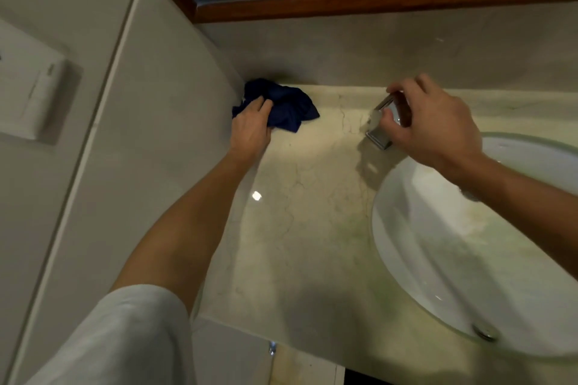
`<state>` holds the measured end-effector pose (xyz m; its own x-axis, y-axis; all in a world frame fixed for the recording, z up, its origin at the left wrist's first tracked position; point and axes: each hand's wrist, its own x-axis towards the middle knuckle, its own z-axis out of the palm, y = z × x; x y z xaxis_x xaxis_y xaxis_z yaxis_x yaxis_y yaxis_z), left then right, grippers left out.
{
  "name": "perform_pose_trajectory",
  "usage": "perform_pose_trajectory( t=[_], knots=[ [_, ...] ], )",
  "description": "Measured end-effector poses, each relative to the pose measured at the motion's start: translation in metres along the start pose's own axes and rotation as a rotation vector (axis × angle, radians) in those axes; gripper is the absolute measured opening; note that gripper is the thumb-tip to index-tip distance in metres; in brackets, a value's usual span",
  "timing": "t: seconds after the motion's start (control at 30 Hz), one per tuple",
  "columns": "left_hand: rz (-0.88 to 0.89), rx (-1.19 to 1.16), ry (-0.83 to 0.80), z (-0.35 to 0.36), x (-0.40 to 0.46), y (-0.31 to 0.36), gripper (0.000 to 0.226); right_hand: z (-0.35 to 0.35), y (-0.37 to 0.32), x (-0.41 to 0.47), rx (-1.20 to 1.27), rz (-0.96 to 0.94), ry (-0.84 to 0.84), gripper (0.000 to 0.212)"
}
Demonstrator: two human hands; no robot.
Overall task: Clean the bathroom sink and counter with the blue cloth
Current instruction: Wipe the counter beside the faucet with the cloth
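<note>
A: quick count? I get one blue cloth (283, 111), bunched in the counter's (306, 212) back-left corner, left hand (251, 128) gripping its near edge.

B: yep, one cloth. One white sink (438, 247), basin holding nothing but a drain (484, 332). Right hand (428, 125) has its fingers wrapped around one shiny metal thing (383, 122) near the back edge, can't tell what exactly.

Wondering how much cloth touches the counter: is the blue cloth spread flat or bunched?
Bunched: the blue cloth is crumpled under the left hand.
</note>
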<state>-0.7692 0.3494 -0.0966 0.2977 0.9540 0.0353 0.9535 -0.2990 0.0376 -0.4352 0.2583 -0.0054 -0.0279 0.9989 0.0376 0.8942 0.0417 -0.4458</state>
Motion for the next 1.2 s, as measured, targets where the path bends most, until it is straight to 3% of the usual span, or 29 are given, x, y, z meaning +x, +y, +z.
perform_pose_trajectory(
  t=[0.13,0.3,0.5,0.7,0.93,1.07,1.2],
  knots=[
    [0.023,-0.101,0.032,0.005,-0.049,-0.005,0.026,0.001,0.002,-0.001,0.012,-0.017,0.007,0.048],
    [-0.047,-0.228,0.034,0.007,-0.131,-0.004,0.044,0.001,0.002,-0.001,0.005,-0.04,0.024,0.051],
    [-0.25,-0.412,0.037,0.004,-0.251,0.01,0.052,-0.005,-0.004,-0.006,0.001,-0.03,0.025,0.047],
    [-0.492,-0.346,-0.021,0.0,-0.37,0.034,0.052,-0.01,-0.008,-0.011,0.027,-0.035,0.008,0.051],
    [-0.361,0.101,-0.287,-0.036,-0.365,0.04,0.049,-0.008,-0.004,-0.012,0.041,-0.037,0.005,0.056],
    [-0.473,0.067,-0.257,-0.032,-0.362,0.076,0.05,-0.007,-0.002,-0.012,0.045,-0.063,0.005,0.058],
    [-0.633,-0.116,-0.18,-0.02,-0.363,0.162,0.04,-0.008,-0.002,-0.013,0.04,-0.06,0.008,0.057]
  ],
)
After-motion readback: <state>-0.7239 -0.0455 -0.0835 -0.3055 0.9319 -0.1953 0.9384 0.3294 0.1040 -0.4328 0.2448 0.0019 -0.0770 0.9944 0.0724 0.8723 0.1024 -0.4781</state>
